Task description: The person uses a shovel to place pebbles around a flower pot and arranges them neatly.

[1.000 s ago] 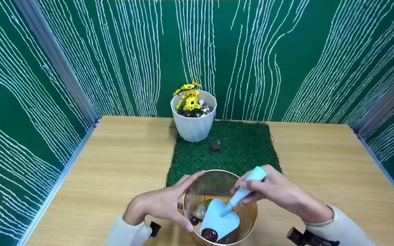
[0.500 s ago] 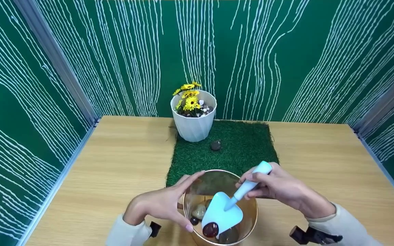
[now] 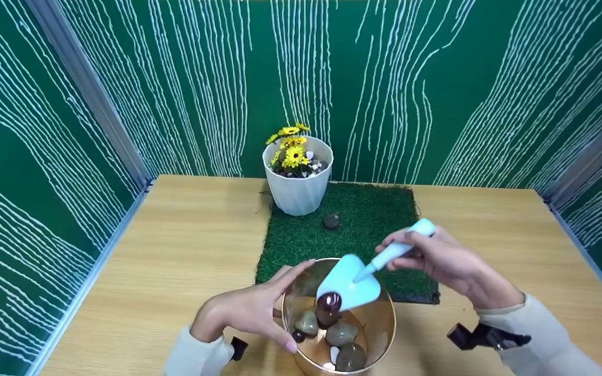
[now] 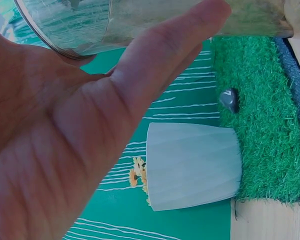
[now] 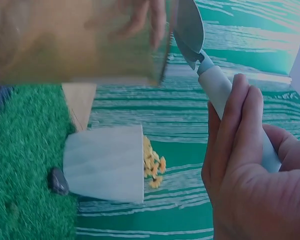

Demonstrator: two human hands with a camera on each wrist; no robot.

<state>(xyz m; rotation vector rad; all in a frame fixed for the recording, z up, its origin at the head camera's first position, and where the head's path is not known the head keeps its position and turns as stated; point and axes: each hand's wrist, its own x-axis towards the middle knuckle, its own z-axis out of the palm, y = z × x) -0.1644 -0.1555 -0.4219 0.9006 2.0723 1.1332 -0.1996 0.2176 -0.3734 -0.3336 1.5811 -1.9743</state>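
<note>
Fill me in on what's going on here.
A person's right hand holds a blue shovel at the mouth of an amber container, while the left hand holds the container's side. A dark red stone shows by the shovel's tip; whether they touch, I can't tell. Other stones lie inside. Beyond stands a white pot with yellow flowers.

2 off-white sleeves (image 3: 546,339); black wrist cameras (image 3: 484,336) (1 per arm).

Head view bright, even; glint on stone (image 3: 329,302), soft shadow on table (image 3: 196,235); wrist views hazier, tub (image 5: 60,57) seems motion-blurred in right
</note>
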